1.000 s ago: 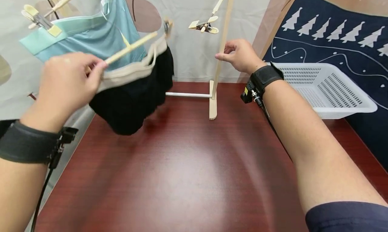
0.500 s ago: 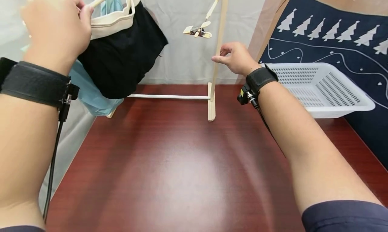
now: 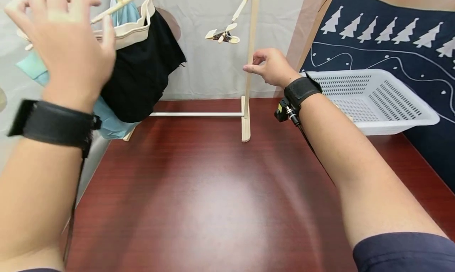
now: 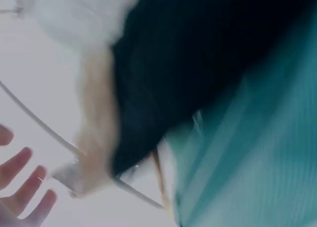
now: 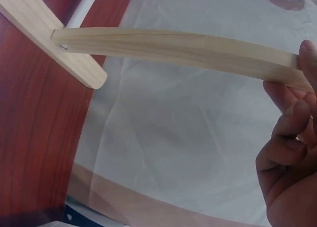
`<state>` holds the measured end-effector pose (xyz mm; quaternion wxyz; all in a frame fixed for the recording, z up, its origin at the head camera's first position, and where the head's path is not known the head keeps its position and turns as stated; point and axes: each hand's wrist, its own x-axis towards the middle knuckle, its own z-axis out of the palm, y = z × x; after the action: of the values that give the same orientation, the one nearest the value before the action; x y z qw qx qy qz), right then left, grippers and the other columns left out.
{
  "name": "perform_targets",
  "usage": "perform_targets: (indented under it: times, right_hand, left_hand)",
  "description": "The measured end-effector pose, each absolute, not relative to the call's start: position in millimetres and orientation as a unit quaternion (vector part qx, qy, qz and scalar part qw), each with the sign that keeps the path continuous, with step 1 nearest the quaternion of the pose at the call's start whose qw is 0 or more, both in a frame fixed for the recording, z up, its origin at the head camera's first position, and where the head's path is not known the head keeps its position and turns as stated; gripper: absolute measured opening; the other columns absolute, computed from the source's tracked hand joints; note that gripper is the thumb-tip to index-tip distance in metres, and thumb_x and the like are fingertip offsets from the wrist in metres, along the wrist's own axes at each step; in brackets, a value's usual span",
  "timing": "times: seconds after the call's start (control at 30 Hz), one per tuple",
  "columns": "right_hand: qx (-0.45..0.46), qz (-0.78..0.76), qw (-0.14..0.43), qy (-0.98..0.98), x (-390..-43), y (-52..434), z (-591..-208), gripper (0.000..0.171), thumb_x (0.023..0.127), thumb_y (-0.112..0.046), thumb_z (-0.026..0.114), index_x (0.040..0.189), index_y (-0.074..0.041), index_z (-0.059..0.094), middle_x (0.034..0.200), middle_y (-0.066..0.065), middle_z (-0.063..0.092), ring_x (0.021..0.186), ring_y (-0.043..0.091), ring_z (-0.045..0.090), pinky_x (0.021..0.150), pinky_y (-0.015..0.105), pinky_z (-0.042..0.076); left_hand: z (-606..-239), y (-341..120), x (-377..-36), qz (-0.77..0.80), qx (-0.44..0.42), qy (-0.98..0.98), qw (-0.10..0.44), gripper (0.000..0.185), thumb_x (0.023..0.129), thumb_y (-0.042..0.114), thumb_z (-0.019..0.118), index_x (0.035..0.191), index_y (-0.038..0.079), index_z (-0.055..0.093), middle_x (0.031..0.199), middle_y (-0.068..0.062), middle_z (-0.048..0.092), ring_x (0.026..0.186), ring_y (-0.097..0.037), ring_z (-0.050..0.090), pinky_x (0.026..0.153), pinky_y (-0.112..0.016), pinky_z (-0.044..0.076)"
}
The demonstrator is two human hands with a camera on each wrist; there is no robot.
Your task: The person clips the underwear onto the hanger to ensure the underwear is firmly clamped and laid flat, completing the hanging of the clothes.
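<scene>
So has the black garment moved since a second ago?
Yes. The black garment has gone up and back: it hung low over the table, left of the rack's upright post; now it hangs high by the backdrop.

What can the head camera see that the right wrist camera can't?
Only the head view shows the left hand with spread fingers beside the black shorts on a hanger, the light blue garment behind them, the hanging clip and the white basket.

Only the right wrist view shows, close up, the screw joint where the upright meets its foot, and the white cloth backdrop behind it.

Both show the right hand at the wooden rack post and the red-brown table.
</scene>
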<state>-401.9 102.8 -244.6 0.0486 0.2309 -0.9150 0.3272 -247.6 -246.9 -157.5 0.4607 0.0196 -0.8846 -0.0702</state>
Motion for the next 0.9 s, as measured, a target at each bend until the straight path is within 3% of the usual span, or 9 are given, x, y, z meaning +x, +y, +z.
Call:
perform_targets:
  times: [0.07, 0.17, 0.3, 0.47, 0.57, 0.67, 0.73, 0.8, 0.9]
  right_hand:
    - [0.228, 0.328, 0.044, -0.916, -402.4, 104.4, -243.0, 0.032, 0.092, -0.042, 0.069, 0.093, -0.011, 0.066, 0.094, -0.001, 0.059, 0.06, 0.014, 0.053, 0.057, 0.026, 0.047]
    - [0.225, 0.328, 0.043, -0.916, -403.3, 104.6, -241.1, 0.031, 0.092, -0.043, 0.069, 0.095, -0.012, 0.067, 0.095, -0.001, 0.059, 0.058, 0.013, 0.054, 0.058, 0.025, 0.049]
    - [0.226, 0.325, 0.033, -0.918, -403.5, 103.3, -240.1, 0.034, 0.092, -0.044, 0.068, 0.103, -0.012, 0.066, 0.104, 0.002, 0.065, 0.061, 0.016, 0.06, 0.061, 0.027, 0.052]
    - [0.216, 0.347, -0.038, -0.912, -403.0, 118.0, -233.6, 0.052, 0.096, -0.054, 0.057, 0.13, -0.014, 0.057, 0.115, 0.007, 0.068, 0.059, 0.019, 0.064, 0.057, 0.028, 0.051]
    - [0.18, 0.337, -0.029, -0.924, -402.6, 141.1, -226.9, 0.053, 0.1, -0.053, 0.049, 0.136, -0.015, 0.054, 0.109, 0.008, 0.069, 0.06, 0.015, 0.063, 0.056, 0.027, 0.049]
    - [0.141, 0.261, 0.007, -0.955, -403.5, 172.3, -227.5, 0.045, 0.101, -0.041, 0.044, 0.131, -0.011, 0.059, 0.109, 0.011, 0.068, 0.077, 0.017, 0.063, 0.069, 0.029, 0.049]
    - [0.116, 0.198, 0.005, -0.973, -405.3, 194.7, -232.7, 0.046, 0.099, -0.035, 0.04, 0.131, -0.007, 0.058, 0.118, 0.016, 0.065, 0.096, 0.025, 0.062, 0.082, 0.038, 0.048]
    - [0.103, 0.148, -0.03, -0.983, -406.6, 217.2, -242.0, 0.051, 0.098, -0.032, 0.04, 0.138, -0.002, 0.051, 0.133, 0.024, 0.057, 0.116, 0.036, 0.055, 0.095, 0.049, 0.044]
    - [0.102, 0.106, -0.139, -0.979, -403.5, 245.6, -258.9, 0.064, 0.099, -0.031, 0.046, 0.149, 0.005, 0.032, 0.152, 0.034, 0.033, 0.139, 0.05, 0.034, 0.112, 0.061, 0.03]
  left_hand:
    - [-178.5, -227.1, -242.8, -0.103, -0.049, -0.844, 0.525, 0.044, 0.101, 0.041, 0.041, 0.117, 0.01, 0.068, 0.12, -0.019, 0.063, 0.128, -0.04, 0.046, 0.11, -0.058, 0.017]
    - [-214.2, -189.7, -234.7, -0.13, -0.147, -0.819, 0.539, 0.033, 0.098, 0.029, 0.047, 0.097, 0.006, 0.071, 0.1, -0.017, 0.068, 0.102, -0.043, 0.055, 0.094, -0.057, 0.031]
    - [-266.0, -141.9, -224.9, -0.154, -0.239, -0.847, 0.45, 0.024, 0.094, 0.02, 0.052, 0.088, 0.008, 0.072, 0.081, -0.01, 0.068, 0.076, -0.037, 0.058, 0.069, -0.05, 0.041]
    - [-314.6, -98.0, -213.7, -0.216, -0.279, -0.871, 0.341, 0.014, 0.091, 0.017, 0.06, 0.088, 0.014, 0.073, 0.075, 0.002, 0.066, 0.065, -0.018, 0.059, 0.06, -0.034, 0.045]
    - [-327.4, -87.4, -208.2, -0.25, -0.279, -0.873, 0.314, 0.011, 0.09, 0.016, 0.062, 0.086, 0.017, 0.072, 0.071, 0.006, 0.061, 0.061, -0.011, 0.054, 0.059, -0.029, 0.042]
    - [-332.9, -86.0, -203.3, -0.268, -0.274, -0.875, 0.297, 0.011, 0.09, 0.015, 0.063, 0.084, 0.018, 0.071, 0.069, 0.009, 0.057, 0.062, -0.006, 0.05, 0.059, -0.026, 0.039]
    - [-334.0, -87.5, -201.4, -0.271, -0.272, -0.876, 0.29, 0.011, 0.089, 0.015, 0.063, 0.084, 0.019, 0.071, 0.068, 0.009, 0.056, 0.062, -0.005, 0.048, 0.058, -0.025, 0.038]
    - [-334.2, -89.6, -200.6, -0.271, -0.273, -0.877, 0.288, 0.011, 0.089, 0.014, 0.063, 0.084, 0.018, 0.071, 0.068, 0.009, 0.056, 0.061, -0.006, 0.048, 0.058, -0.025, 0.038]
    - [-334.1, -92.4, -200.9, -0.269, -0.277, -0.876, 0.29, 0.01, 0.089, 0.015, 0.063, 0.084, 0.019, 0.071, 0.066, 0.009, 0.055, 0.059, -0.006, 0.046, 0.058, -0.026, 0.039]
